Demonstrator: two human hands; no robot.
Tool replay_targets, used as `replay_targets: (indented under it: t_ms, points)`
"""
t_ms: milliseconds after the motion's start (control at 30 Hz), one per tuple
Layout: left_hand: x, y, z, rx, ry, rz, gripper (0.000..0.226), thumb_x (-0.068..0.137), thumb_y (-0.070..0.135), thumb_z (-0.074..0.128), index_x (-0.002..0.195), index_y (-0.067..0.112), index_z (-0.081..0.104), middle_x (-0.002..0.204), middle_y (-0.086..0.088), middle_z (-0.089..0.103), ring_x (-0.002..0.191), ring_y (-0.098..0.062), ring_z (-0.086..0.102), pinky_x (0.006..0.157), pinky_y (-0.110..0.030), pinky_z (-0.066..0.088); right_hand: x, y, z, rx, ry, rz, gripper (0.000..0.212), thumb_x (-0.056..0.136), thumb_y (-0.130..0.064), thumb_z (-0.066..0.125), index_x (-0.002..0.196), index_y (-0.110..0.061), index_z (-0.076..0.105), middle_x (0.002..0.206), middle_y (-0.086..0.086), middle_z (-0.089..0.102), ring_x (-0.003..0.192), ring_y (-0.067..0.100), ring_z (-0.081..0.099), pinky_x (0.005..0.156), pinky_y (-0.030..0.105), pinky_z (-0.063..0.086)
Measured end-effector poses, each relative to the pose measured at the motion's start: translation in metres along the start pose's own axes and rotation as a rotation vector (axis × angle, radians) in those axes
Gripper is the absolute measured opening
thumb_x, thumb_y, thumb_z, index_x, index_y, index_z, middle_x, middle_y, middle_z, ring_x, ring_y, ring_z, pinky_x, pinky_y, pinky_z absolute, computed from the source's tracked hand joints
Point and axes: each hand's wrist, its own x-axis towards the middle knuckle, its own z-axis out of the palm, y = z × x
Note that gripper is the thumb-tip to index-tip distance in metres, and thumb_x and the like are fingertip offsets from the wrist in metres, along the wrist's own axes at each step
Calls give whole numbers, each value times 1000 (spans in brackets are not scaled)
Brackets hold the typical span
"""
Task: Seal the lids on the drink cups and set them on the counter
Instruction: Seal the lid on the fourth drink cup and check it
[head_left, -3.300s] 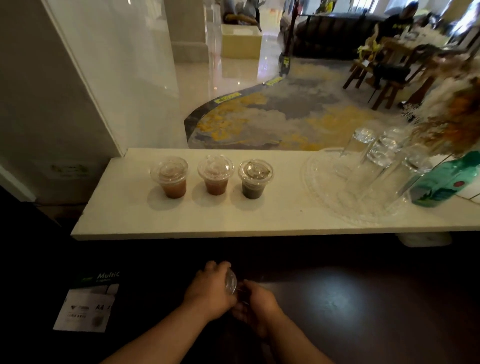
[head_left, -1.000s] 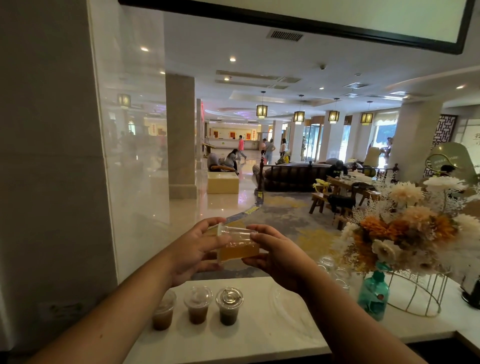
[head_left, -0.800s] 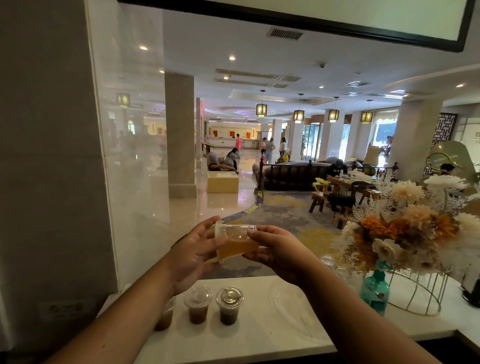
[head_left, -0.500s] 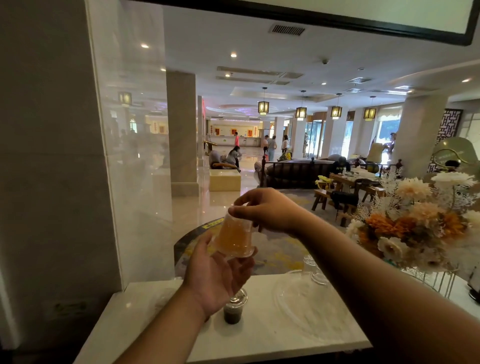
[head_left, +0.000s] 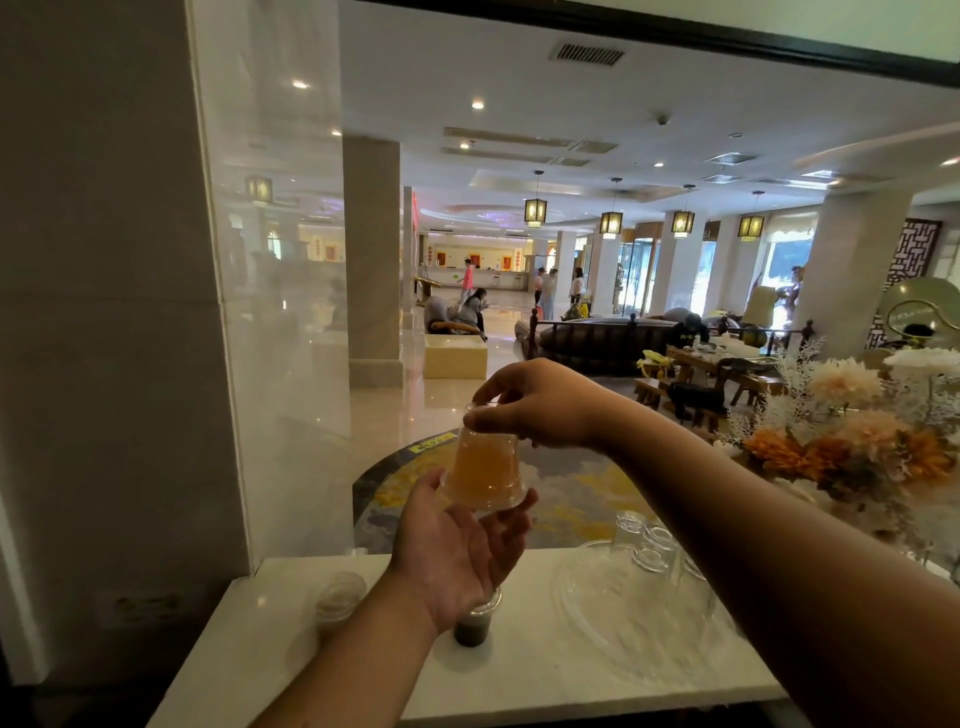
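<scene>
A clear plastic cup of orange drink (head_left: 485, 470) is held upside down in the air above the white counter (head_left: 291, 644), lid side down. My right hand (head_left: 540, 402) pinches the cup's base from above. My left hand (head_left: 460, 545) is palm up beneath it, fingertips touching the lidded rim. On the counter, a lidded dark drink cup (head_left: 472, 623) shows below my left wrist and a lidded cup (head_left: 340, 597) stands to its left; a third is hidden behind my arm.
A clear round tray (head_left: 597, 618) with several upturned glasses (head_left: 649, 545) sits on the counter's right half. A bouquet of dried flowers (head_left: 862, 447) stands at the far right. A glass panel (head_left: 270, 312) rises at the left. A lobby lies beyond.
The cup has gone from lying sideways between both hands to fully upside down. My right hand moved onto its base and my left hand dropped beneath the lid.
</scene>
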Motion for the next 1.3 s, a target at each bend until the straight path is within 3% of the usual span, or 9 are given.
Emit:
replay_targets:
  t_ms: [467, 567, 667, 767, 833, 933, 1000, 1133, 1300]
  points:
    - [13, -2, -5, -20, -45, 11, 75, 96, 68, 42, 131, 7, 69, 130, -25, 72, 89, -32, 76, 68, -33, 61, -5, 5, 0, 33, -13, 32, 47, 91, -47, 69, 128, -18, 67, 119, 5, 72, 91, 16, 69, 67, 24, 52]
    - [18, 3, -2, 40, -23, 11, 73, 95, 67, 48, 130, 6, 69, 130, -26, 71, 99, -36, 73, 76, -38, 60, -15, 25, 4, 144, 24, 62, 43, 93, -42, 69, 128, -19, 64, 109, 0, 71, 89, 17, 71, 69, 27, 57]
    - [32, 12, -3, 127, 50, 38, 61, 96, 60, 56, 133, 12, 65, 118, -28, 71, 87, -38, 74, 77, -45, 61, -32, 66, 15, 366, 72, 105, 40, 92, -28, 72, 130, -19, 63, 109, 1, 72, 95, 19, 73, 82, 33, 63]
    - [51, 19, -4, 410, 146, 94, 55, 93, 55, 67, 136, 22, 61, 123, -20, 69, 93, -34, 74, 71, -45, 64, -51, 113, 43, 598, 115, 190, 42, 90, -13, 74, 130, -18, 63, 117, 7, 70, 101, 23, 73, 90, 36, 62]
    - [62, 17, -1, 722, 212, 169, 55, 90, 54, 72, 134, 25, 56, 126, -13, 68, 102, -31, 73, 76, -44, 66, -57, 142, 70, 705, 135, 263, 45, 88, -4, 71, 130, -14, 63, 119, 12, 71, 103, 28, 73, 93, 40, 62]
    - [77, 7, 5, 1256, 274, 273, 62, 81, 58, 79, 131, 36, 50, 116, 1, 62, 97, -20, 69, 72, -37, 64, -57, 174, 114, 859, 177, 429, 45, 89, 7, 63, 132, -6, 63, 119, 17, 71, 108, 37, 71, 99, 51, 58]
    - [92, -6, 3, 1587, 274, 275, 72, 75, 63, 80, 135, 41, 46, 115, 4, 61, 95, -16, 65, 69, -31, 57, -58, 182, 138, 1018, 186, 541, 35, 93, 10, 56, 123, -4, 66, 117, 17, 70, 109, 32, 69, 102, 48, 56]
    - [126, -37, -15, 1942, 216, 291, 74, 75, 64, 77, 138, 42, 44, 127, 3, 65, 106, -20, 64, 82, -35, 57, -56, 202, 177, 1214, 147, 653, 30, 95, 7, 48, 104, -8, 73, 98, 19, 63, 84, 26, 51, 70, 30, 44]
    - [160, -65, -48, 2059, 180, 274, 72, 77, 61, 78, 138, 38, 47, 134, -1, 64, 117, -24, 62, 92, -39, 57, -44, 237, 216, 1189, 127, 746, 30, 93, 1, 51, 102, -13, 76, 68, 2, 68, 60, 12, 47, 62, 26, 39]
